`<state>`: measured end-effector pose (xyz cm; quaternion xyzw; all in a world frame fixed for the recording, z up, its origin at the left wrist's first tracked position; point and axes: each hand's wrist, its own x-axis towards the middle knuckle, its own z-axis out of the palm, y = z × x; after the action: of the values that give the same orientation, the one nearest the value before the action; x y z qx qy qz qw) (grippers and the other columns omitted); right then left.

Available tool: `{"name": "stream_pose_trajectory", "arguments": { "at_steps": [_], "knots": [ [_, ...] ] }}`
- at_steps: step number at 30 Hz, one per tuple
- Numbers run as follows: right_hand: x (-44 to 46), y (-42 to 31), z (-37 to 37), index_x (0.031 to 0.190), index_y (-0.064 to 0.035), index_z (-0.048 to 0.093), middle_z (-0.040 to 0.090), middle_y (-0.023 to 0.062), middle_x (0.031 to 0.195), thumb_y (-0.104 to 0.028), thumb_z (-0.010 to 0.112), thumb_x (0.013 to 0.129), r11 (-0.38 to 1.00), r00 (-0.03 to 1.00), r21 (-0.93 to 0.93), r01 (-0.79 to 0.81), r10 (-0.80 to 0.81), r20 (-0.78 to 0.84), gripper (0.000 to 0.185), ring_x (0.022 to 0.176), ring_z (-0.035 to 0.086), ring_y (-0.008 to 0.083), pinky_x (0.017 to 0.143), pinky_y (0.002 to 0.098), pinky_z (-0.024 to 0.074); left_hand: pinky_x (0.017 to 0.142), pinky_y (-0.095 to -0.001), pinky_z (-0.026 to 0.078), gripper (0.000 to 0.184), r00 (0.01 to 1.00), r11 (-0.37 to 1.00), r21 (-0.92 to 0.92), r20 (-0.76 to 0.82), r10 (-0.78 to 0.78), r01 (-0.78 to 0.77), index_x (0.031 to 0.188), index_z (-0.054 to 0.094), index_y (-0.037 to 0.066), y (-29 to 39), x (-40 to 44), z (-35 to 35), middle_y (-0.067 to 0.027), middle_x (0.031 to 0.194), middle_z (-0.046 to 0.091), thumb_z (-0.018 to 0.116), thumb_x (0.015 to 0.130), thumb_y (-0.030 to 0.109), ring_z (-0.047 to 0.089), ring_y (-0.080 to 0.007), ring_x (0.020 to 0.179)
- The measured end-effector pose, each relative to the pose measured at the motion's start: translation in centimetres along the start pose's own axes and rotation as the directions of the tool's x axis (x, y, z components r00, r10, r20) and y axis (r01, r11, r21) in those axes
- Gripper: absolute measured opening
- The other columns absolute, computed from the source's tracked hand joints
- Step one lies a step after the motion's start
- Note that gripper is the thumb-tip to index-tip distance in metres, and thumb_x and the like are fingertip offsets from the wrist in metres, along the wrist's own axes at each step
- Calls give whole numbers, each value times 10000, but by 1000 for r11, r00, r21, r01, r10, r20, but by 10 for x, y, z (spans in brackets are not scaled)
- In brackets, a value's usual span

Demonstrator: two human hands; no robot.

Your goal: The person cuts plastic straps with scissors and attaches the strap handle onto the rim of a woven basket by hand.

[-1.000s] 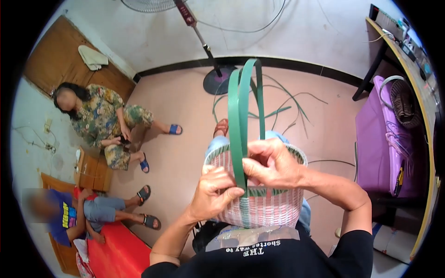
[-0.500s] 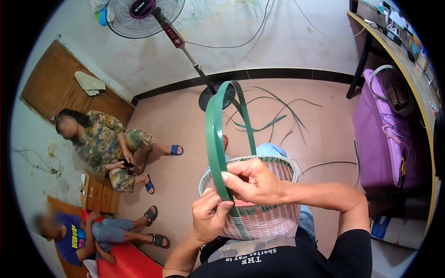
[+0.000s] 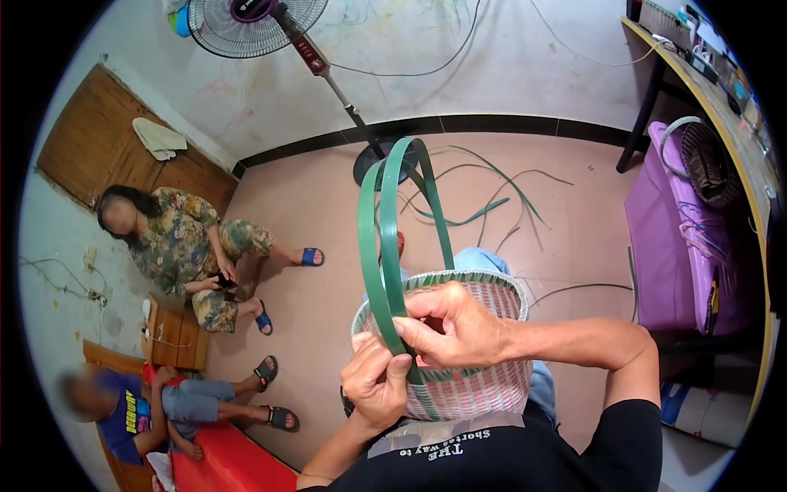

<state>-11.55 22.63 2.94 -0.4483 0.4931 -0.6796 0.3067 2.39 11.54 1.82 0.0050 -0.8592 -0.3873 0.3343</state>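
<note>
A woven pink and white basket (image 3: 484, 392) with a green-trimmed rim rests against my lap. Green straps (image 3: 370, 254) arch above it as a handle, two bands standing slightly apart on the near side. My left hand (image 3: 375, 379) is closed on the lower end of the green strap at the near rim. Just above and to the right, my right hand (image 3: 451, 326) pinches the inner green band between thumb and fingers. Its palm hides part of the basket opening.
Green strips (image 3: 492, 209) lie on the floor beyond the basket, near a standing fan (image 3: 361, 123). Two people (image 3: 184, 238) (image 3: 152, 406) sit at the left. At the right are a purple bin (image 3: 668, 238) and a long table (image 3: 713, 90).
The two green bands have spread apart above my hands. The view first tilted up, bringing the fan head in, and my hands and basket moved left and down in the picture.
</note>
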Motion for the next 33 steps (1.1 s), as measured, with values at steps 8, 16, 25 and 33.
{"name": "stream_pose_trajectory", "arguments": {
  "at_steps": [8, 16, 25, 33],
  "knots": [
    [5, 10, 2, 752, 50, 616, 501, 52, 536, -101, 561, 909, 996, 1000, -81, 23, -23, 3, 225, 511, 422, 56, 452, 283, 357, 748, -322, 378, 207, 999, 999, -33, -29, 25, -26, 873, 657, -28, -10, 2, 1, -90, 769, 651, 657, 913, 176, 608, -217, 693],
    [7, 0, 0, 769, 40, 607, 534, -2, 621, -68, 581, 914, 993, 998, 103, -56, 59, -31, 182, 578, 435, 37, 482, 244, 352, 716, -332, 364, 238, 1000, 1000, -3, -19, -1, 1, 767, 595, -11, -12, 0, -2, -81, 708, 587, 648, 915, 168, 544, -218, 631],
    [1, 4, -5, 840, 19, 600, 550, -13, 640, -79, 555, 939, 996, 986, 31, -78, 73, 148, 147, 567, 483, 12, 470, 207, 385, 721, -285, 455, 284, 996, 995, 103, -86, 18, -9, 896, 648, -86, -7, -10, 5, -144, 842, 673, 579, 965, 180, 609, -184, 745],
    [1, -4, -1, 837, 40, 624, 538, 6, 607, -89, 570, 912, 991, 989, 86, -105, 95, 114, 159, 562, 459, 29, 474, 236, 374, 776, -315, 435, 306, 996, 997, 59, -65, 56, -52, 880, 653, -70, -11, -7, 2, -131, 830, 675, 590, 964, 217, 607, -181, 728]
  ]
}}
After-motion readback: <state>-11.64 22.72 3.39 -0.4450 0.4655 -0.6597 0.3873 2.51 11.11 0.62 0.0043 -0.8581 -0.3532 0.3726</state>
